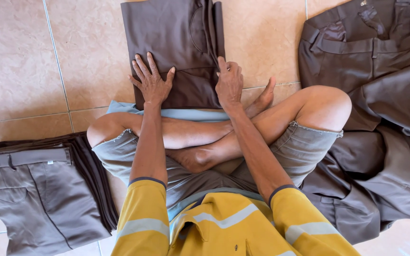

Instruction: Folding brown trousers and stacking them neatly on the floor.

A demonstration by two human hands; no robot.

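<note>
A pair of dark brown trousers lies folded on the tiled floor in front of my crossed legs. My left hand presses flat on its lower left part, fingers spread. My right hand rests on the right edge of the same trousers, fingers curled over the fold; whether it pinches the cloth is unclear. I sit cross-legged in grey shorts and a yellow shirt.
A stack of folded grey-brown trousers sits at my left. A loose heap of unfolded brown trousers spreads along my right side. A light blue cloth lies under the near edge of the folded trousers. Beige tiles surround everything.
</note>
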